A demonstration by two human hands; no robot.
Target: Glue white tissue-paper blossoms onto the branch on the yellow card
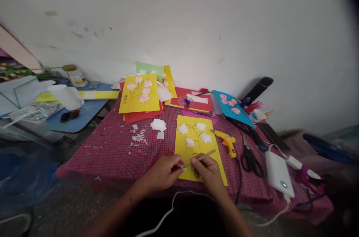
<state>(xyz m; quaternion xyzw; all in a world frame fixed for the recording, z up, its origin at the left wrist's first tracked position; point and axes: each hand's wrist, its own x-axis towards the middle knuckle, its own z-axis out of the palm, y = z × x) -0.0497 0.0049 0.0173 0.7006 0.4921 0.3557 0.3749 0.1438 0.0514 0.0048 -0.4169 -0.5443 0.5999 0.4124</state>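
Yellow card forms the work sheet (183, 154), a flat, smooth rectangle lying near the front of the bench (109, 151), below both hands. It bears thin, dark, branching stems (198, 139) and four clearly visible white blossoms (201, 126). Each blossom is a raised, crumpled, layered cluster with ragged edges. The right hand partly covers the lower area of the sheet.

Left hand (162, 172): fingers pinched together on a small white piece (183, 167); its exact shape is too small to tell. Right hand (208, 171): fingers closed on a thin, straight, pale brown stick (209, 153), held aslant above the sheet, with its lower end at the white piece.

Bench surface: dark red checked cloth. Left of the sheet: a pile of white paper squares (157, 124), a single flat square (160, 135) at its front edge, and irregular torn scraps (138, 138). Right of the sheet: a yellow plastic glue gun (228, 141) with an orange trigger, nozzle at the sheet's edge; then scissors (250, 160) with black looped handles and metal blades. Behind: a yellow card (134, 98) with pink-white blossoms and dark written characters, and a blue card (242, 115) with pink blossoms.
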